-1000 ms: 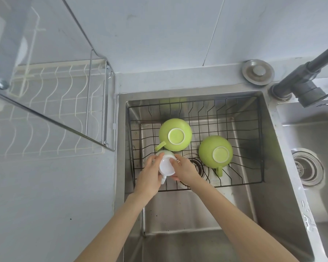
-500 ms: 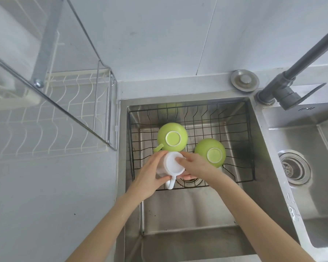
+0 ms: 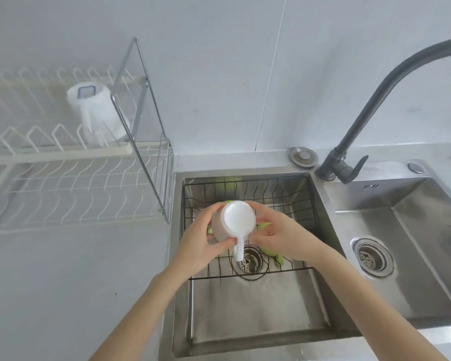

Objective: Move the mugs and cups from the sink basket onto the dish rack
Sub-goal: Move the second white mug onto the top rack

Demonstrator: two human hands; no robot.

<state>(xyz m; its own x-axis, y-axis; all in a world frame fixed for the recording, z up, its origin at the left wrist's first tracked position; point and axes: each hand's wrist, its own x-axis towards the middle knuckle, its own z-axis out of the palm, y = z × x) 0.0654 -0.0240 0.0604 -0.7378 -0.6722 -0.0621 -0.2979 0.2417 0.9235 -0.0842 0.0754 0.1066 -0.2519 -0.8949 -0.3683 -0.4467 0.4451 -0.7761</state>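
Note:
A white mug [image 3: 236,225] is held upside down above the black wire sink basket [image 3: 292,196], handle pointing toward me. My left hand [image 3: 201,243] grips its left side and my right hand [image 3: 279,235] its right side. Green mugs [image 3: 268,250] lie in the basket, mostly hidden behind my hands and the white mug. The white wire dish rack [image 3: 76,194] stands on the counter to the left, with another white cup [image 3: 97,110] inverted on its upper tier.
A dark curved faucet [image 3: 349,162] rises at the right of the sink. A second basin with a drain [image 3: 372,256] lies further right. A metal frame [image 3: 146,121] edges the rack beside the sink. The wall is close behind.
Both hands have lifted the white mug up out of the basket. The camera has tilted up, bringing the rack's upper tier and the faucet arc into view.

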